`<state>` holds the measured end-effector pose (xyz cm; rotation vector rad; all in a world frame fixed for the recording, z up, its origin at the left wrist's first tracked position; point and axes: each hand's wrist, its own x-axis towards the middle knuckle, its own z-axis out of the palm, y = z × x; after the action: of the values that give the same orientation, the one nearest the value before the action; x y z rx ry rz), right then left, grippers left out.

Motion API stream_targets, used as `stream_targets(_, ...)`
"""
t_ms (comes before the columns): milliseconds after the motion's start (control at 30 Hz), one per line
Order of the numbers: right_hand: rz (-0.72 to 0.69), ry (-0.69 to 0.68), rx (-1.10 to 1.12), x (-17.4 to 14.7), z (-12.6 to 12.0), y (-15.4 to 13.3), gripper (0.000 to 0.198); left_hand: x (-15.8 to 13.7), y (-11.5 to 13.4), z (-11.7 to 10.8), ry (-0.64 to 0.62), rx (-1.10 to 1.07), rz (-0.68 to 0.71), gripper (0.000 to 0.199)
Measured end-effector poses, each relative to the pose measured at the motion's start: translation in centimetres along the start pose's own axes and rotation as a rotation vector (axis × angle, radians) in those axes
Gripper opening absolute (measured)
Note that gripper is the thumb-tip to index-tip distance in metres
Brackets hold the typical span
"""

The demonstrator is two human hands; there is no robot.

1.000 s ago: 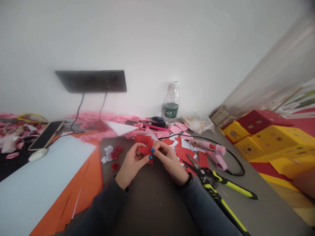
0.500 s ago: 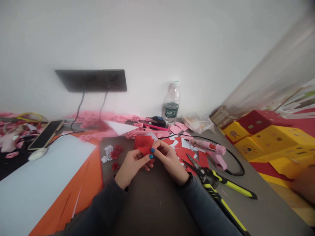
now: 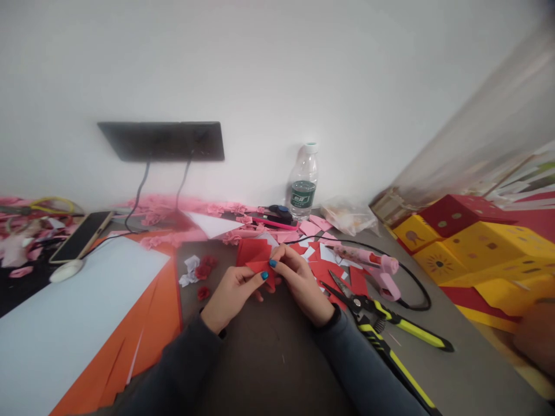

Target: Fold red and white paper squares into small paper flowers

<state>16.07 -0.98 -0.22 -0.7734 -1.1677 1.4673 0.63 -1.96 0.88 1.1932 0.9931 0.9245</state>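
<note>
Between my two hands is a small folded piece of red paper (image 3: 261, 267). My left hand (image 3: 229, 293) pinches its lower left side, thumb on top. At its right edge, my right hand (image 3: 301, 284) grips it between thumb and fingers. Just behind it on the table lies a stack of red paper (image 3: 248, 251). Small red paper flowers (image 3: 205, 267) and a crumpled white paper piece (image 3: 189, 271) sit left of my left hand. Red paper scraps (image 3: 323, 271) spread beyond my right hand, with open shears (image 3: 368, 309) beside my right forearm.
A pink glue gun (image 3: 381, 268) with a black cable lies right of the scraps. By the wall stands a water bottle (image 3: 303, 185). White sheets (image 3: 82, 306) over orange paper (image 3: 160, 306) and a phone (image 3: 81, 237) lie left. Yellow boxes (image 3: 485, 248) are at right.
The red paper piece has turned slightly between my fingers, and more of its lower part now shows. My right hand has shifted a little to the right, with its thumb.
</note>
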Motion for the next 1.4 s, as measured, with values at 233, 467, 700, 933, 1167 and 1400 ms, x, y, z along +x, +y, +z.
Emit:
stream_targets(233,-0.035,0.009,-0.098,0.2,0.0,-0.3,0.025,0.0,-0.3,-0.1,0.084,-0.13,-0.02,0.026)
stream_targets(467,-0.066,-0.005,-0.195,0.3,-0.1,-0.4,0.026,0.3,-0.4,-0.7,0.163,-0.16,0.037,0.02)
stream_targets(700,-0.104,-0.028,-0.284,0.3,0.1,-0.1,0.021,0.3,-0.3,-0.6,0.169,-0.114,0.054,0.016)
stream_targets(933,-0.339,0.095,-0.501,0.2,-0.1,0.0,0.01,0.2,-0.1,-0.7,0.169,0.1,0.056,0.018)
stream_targets(1167,-0.44,0.087,-0.587,0.2,-0.1,-0.5,0.016,0.3,-0.4,-0.6,0.154,0.012,0.038,0.02)
stream_targets(1400,-0.479,-0.09,-0.663,0.0,-0.3,-1.7,0.022,0.0,0.0,-0.4,0.146,-0.181,-0.016,0.034)
